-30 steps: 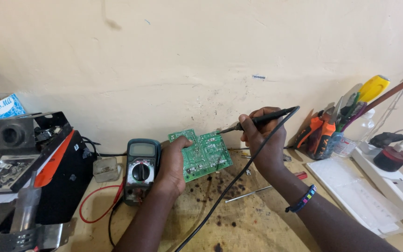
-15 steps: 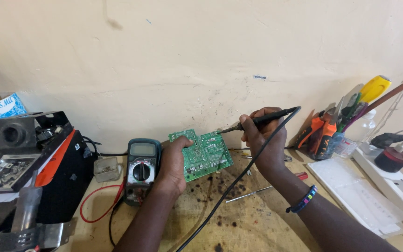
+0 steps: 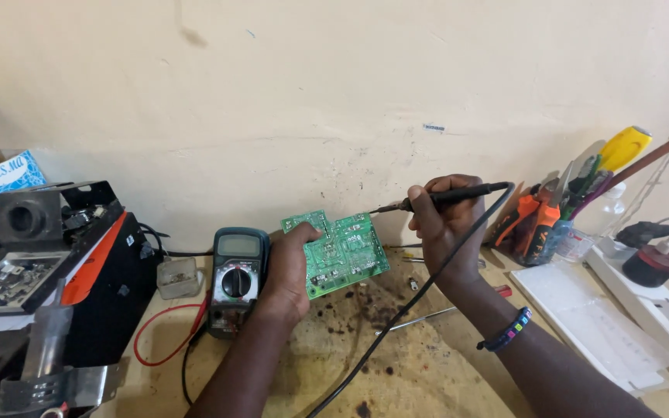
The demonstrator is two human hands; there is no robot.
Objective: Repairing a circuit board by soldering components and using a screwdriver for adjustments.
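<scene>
A green circuit board (image 3: pixel 342 251) stands tilted on the stained wooden bench, its solder side facing me. My left hand (image 3: pixel 288 271) grips the board's left edge. My right hand (image 3: pixel 443 224) holds a black probe (image 3: pixel 447 195) like a pen, its metal tip pointing left, just off the board's upper right corner. The probe's black cable (image 3: pixel 404 310) runs down across the bench toward me. A dark multimeter (image 3: pixel 235 275) with a rotary dial lies just left of my left hand.
A black and orange machine (image 3: pixel 63 271) fills the left side. A small clear box (image 3: pixel 178 277) sits beside the multimeter, with a red wire (image 3: pixel 156 333). At right stand a cup of tools (image 3: pixel 559 217), a white power strip (image 3: pixel 652 302) and a white tray (image 3: pixel 590 317).
</scene>
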